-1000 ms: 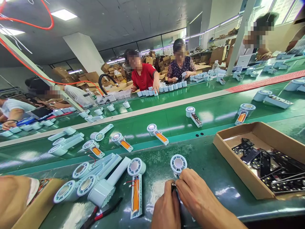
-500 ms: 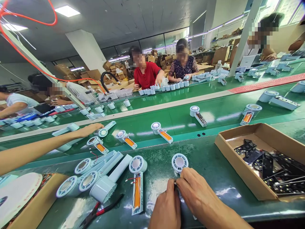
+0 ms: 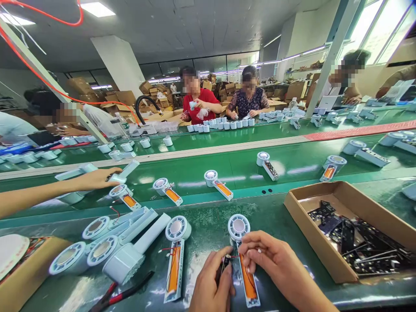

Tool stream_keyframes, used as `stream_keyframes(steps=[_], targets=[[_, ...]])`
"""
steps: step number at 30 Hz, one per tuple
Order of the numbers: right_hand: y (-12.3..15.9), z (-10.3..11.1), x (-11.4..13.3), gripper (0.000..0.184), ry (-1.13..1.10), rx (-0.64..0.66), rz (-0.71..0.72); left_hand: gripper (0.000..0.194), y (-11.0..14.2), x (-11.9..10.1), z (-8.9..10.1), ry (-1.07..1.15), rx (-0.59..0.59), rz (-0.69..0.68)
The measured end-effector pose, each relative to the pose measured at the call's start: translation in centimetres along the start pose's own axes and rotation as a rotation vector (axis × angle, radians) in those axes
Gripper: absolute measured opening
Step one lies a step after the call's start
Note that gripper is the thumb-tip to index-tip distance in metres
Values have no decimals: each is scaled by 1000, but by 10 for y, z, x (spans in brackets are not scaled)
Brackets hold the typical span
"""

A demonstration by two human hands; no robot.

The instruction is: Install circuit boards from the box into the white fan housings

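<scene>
While the left hand [image 3: 212,279] is pinching a small black circuit board [image 3: 225,262], I'm guiding the half-curled right hand [image 3: 269,260], grip unclear, over a pale-blue plastic round-headed fan [image 3: 238,229] on the glossy green worktop [image 3: 273,216], seemingly wiring, next needing careful aligning

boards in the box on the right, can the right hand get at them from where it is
Probably yes: the right hand is just left of the open-topped box, and nothing visible blocks its way to the boards.
</scene>
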State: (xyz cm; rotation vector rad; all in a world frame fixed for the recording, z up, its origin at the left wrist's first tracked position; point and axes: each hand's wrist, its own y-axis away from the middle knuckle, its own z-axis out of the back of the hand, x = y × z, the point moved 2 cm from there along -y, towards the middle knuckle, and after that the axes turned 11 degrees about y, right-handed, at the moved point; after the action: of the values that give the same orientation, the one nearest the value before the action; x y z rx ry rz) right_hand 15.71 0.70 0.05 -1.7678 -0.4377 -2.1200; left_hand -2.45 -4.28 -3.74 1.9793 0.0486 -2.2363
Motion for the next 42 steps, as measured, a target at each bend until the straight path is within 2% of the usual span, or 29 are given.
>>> stream_keyframes(steps=[3, 7, 12, 15, 18, 24, 27, 30, 35, 39, 42], targets=[[-8, -8, 6, 16, 53, 33, 20, 57, -2, 8, -1, 205, 137, 97], [-16, -12, 12, 20, 377, -2, 71, 72, -1, 3, 2, 363, 186, 180], [-14, -14, 12, 23, 708, -58, 311, 44, 2, -10, 1, 425, 147, 141], [-9, -18, 10, 27, 780, -31, 372, 35, 2, -14, -2, 434, 91, 53], [-6, -22, 11, 29, 810, -6, 386, 35, 2, -17, -3, 394, 69, 5], [-7, -22, 10, 26, 739, 20, 491, 40, 0, -15, -2, 415, 190, 182], [-9, -22, 6, 27, 806, -39, 531, 45, 1, -10, -1, 483, 128, 202], [-9, -24, 3, 26, 911, -65, 499, 58, 3, -4, -3, 540, 89, 198], [-4, -27, 8, 14, 1053, 39, 460, 61, 4, 7, -7, 525, 101, 198], [-5, -28, 5, 18, 1131, 2, 534, 60, 5, 17, -12, 500, 61, 151], [-8, -29, 1, 20, 1181, -10, 573, 50, 6, 25, -15, 385, -4, 36]])
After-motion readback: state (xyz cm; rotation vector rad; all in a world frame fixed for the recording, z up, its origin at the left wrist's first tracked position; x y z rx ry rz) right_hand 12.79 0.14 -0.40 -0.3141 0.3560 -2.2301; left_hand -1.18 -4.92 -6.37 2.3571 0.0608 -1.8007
